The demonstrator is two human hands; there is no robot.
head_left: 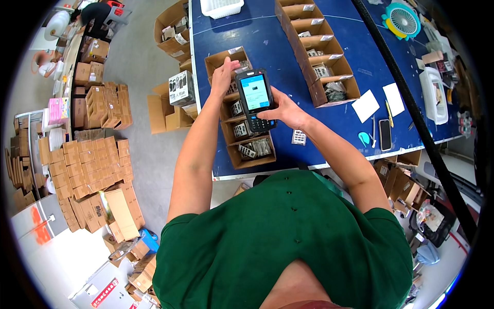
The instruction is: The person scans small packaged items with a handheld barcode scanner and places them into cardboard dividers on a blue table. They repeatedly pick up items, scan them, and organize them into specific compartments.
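Observation:
My right hand (285, 110) is wrapped round a black handheld barcode terminal (254, 92) with a lit screen and a keypad, the thumb lying on the keys. Just left of the terminal, my left hand (224, 77) is held up with its fingers stretched out and nothing visible in it. Beneath both hands stands a long divided cardboard box (249, 162), its compartments filled with small flat packs. The terminal hides part of this box. A white label card (298, 137) lies on the blue table (278, 51), below my right hand.
Farther right is another divided cardboard box (319, 77) with packs. A phone (385, 135), a yellow pen (389, 113), white papers (366, 106) and a small fan (401, 21) lie toward the right. Open cartons (170, 110) stand left of the table; stacked boxes (90, 165) are beyond.

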